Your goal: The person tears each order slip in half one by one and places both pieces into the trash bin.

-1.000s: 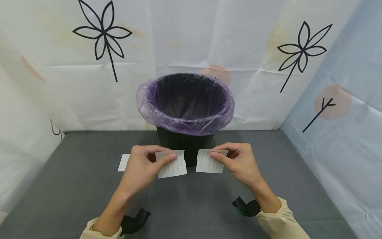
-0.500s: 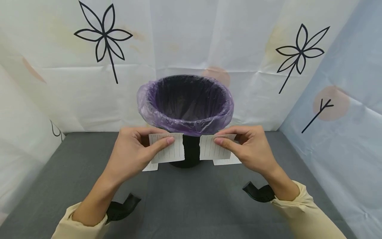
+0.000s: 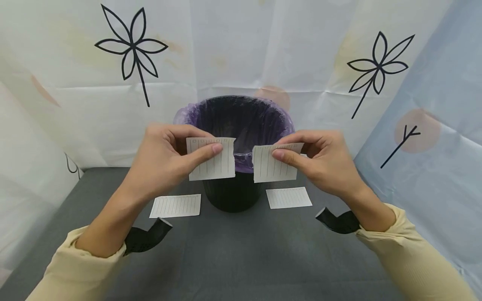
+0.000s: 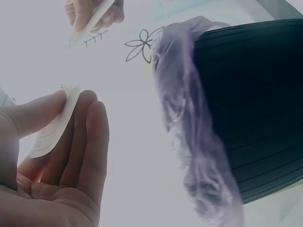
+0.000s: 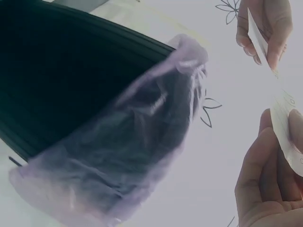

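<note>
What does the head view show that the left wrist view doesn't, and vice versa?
Only the head view shows the left slip and right slip lying on the table, the inside of the bin, and the pale sleeves.

Only the left wrist view shows the left hand from its palm side, its fingers behind the held paper.

Both show that hand and the right hand each holding a paper piece, and the bin's purple liner.
</note>
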`<state>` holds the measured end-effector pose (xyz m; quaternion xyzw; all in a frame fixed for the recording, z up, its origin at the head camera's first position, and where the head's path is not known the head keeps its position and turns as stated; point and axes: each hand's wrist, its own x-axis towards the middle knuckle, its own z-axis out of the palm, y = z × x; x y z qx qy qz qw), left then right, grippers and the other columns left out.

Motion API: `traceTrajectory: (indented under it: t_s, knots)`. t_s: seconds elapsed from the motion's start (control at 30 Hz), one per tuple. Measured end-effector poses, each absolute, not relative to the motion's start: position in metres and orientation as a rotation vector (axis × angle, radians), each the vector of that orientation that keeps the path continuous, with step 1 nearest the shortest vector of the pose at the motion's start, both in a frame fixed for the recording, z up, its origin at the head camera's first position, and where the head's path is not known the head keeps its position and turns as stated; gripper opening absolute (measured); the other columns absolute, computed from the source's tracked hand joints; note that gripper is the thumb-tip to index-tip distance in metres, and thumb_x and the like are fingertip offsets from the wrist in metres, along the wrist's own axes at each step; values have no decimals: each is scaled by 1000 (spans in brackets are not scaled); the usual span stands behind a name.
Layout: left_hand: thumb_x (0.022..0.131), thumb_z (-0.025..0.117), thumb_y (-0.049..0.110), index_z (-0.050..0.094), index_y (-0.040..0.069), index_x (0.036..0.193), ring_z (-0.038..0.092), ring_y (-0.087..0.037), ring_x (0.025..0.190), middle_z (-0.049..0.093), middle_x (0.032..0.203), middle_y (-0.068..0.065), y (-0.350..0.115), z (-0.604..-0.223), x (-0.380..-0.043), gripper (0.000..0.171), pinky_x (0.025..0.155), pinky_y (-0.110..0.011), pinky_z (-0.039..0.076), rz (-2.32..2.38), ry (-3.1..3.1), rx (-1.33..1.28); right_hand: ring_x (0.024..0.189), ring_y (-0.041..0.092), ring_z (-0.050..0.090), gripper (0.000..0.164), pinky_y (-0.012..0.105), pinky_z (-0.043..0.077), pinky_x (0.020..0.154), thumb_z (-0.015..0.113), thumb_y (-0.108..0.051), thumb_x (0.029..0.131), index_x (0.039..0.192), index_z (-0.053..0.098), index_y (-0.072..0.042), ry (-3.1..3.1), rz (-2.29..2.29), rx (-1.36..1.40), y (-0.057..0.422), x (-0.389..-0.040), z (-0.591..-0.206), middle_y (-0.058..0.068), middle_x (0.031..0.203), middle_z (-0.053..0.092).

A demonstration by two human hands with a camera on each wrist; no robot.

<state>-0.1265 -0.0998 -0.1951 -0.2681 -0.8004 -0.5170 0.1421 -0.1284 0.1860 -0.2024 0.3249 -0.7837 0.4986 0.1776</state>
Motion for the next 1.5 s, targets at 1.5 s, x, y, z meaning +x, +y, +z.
traceTrajectory:
  t_s: [1.5]
  knots:
    - [91,79,26,77,5,112,64,-21,91,71,95,-10,-88,-97,-210,30,81,-30,50,-1325,-2504,-616,78,21,63,17,25,51,71,77,-10,92,104,77,0,-2435,1328,706,162,-212,-102,9,93,70]
